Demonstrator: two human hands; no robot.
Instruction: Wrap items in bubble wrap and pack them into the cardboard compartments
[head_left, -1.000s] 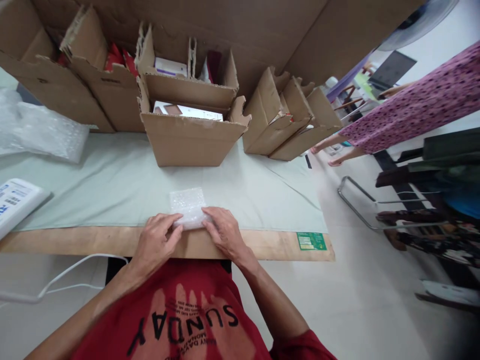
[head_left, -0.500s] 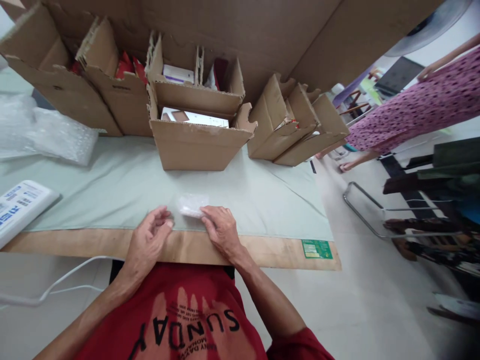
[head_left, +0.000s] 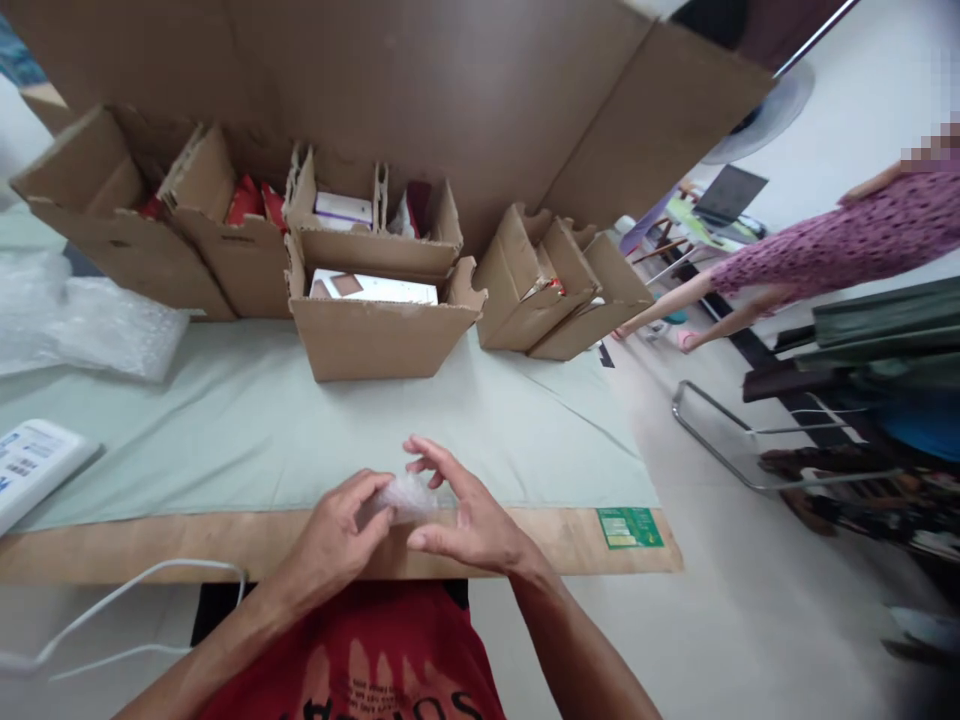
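A small bundle of clear bubble wrap (head_left: 405,497) sits between my two hands, just above the near edge of the table (head_left: 225,540). My left hand (head_left: 341,535) pinches its left side with curled fingers. On its right side, my right hand (head_left: 465,510) grips it with thumb and fingers, the upper fingers lifted. What is inside the wrap is hidden. A pale green cloth (head_left: 247,430) covers the table behind my hands.
Several open cardboard boxes (head_left: 367,320) holding small packages stand along the back against a tall cardboard sheet (head_left: 420,90). Loose bubble wrap (head_left: 97,320) lies at the far left, a white device (head_left: 30,465) nearer. A white cable (head_left: 120,600) hangs below. A person in a purple dress (head_left: 825,250) stands at the right.
The flat bubble wrap piece has been rolled into a small bundle and lifted off the cloth. Both hands have closed around it nearer the table edge. The view has tilted upward.
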